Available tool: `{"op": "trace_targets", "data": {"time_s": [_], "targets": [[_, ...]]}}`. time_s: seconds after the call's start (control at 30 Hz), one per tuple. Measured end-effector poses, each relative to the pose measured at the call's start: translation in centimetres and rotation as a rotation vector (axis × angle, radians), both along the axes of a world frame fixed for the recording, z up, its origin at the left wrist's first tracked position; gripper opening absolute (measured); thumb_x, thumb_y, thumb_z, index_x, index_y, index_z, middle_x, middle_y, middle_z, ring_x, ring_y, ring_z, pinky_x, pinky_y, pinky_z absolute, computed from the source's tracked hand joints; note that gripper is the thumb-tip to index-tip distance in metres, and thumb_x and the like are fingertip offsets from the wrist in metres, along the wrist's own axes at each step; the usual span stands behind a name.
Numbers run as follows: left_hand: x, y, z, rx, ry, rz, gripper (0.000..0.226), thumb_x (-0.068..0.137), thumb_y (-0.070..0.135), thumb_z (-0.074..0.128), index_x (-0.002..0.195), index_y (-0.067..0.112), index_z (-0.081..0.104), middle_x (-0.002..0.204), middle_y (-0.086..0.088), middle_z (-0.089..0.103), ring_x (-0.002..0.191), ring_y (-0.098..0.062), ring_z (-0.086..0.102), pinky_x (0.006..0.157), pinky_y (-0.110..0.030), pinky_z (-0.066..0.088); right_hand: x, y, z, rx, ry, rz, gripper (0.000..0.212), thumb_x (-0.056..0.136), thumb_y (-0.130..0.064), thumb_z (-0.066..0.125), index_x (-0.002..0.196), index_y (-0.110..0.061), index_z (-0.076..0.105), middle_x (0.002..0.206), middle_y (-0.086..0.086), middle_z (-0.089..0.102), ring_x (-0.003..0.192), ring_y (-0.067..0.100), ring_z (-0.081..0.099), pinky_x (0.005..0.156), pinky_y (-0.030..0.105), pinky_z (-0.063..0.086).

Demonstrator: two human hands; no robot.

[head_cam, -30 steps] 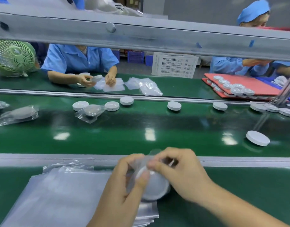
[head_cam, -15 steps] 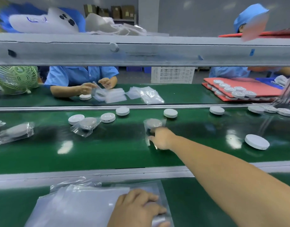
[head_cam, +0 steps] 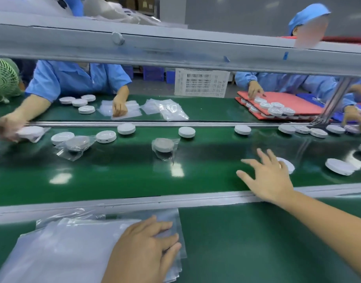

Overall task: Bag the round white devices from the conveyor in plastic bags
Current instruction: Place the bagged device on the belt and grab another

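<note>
Left hand (head_cam: 142,250) flat on bag stack (head_cam: 63,248), right hand (head_cam: 269,176) spread over 1 device (head_cam: 288,165), both released; 2 bagged devices (head_cam: 163,145) mid-belt.

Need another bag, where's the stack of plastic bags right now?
Head view, bottom left: the bag stack lies on the near table, under the left hand.
</note>
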State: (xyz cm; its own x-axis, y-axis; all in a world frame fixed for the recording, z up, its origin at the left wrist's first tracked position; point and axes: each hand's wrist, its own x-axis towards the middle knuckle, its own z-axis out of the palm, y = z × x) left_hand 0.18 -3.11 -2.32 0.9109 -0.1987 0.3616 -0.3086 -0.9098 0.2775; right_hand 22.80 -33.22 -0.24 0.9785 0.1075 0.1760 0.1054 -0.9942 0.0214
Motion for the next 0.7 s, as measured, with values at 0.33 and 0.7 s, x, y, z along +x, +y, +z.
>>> {"op": "trace_targets", "data": {"time_s": [0.33,0.7], "targets": [[-0.5,1.2,0.6,-0.096,0.035,0.017,0.008,0.061,0.052,0.067,0.057,0.047,0.072,0.086,0.038,0.065,0.084,0.010,0.065,0.067,-0.018,0.056,4.9,-7.3,-0.9,0.173,-0.006,-0.075,0.039,0.107,-0.032,0.048,0.146,-0.032,0.050,0.140,0.007,0.059,0.120,0.034,0.057,0.096,0.047,0.045],[-0.6,1.7,0.9,-0.430,0.013,0.197,0.008,0.085,0.042,0.073,0.087,0.050,0.075,0.098,0.045,0.063,0.104,0.016,0.059,0.090,-0.018,0.050,-13.6,8.5,0.3,0.381,-0.052,0.920,0.022,0.105,-0.054,0.049,0.119,-0.047,0.064,0.120,-0.028,0.061,0.111,-0.002,0.058,0.090,0.024,0.045]]}}
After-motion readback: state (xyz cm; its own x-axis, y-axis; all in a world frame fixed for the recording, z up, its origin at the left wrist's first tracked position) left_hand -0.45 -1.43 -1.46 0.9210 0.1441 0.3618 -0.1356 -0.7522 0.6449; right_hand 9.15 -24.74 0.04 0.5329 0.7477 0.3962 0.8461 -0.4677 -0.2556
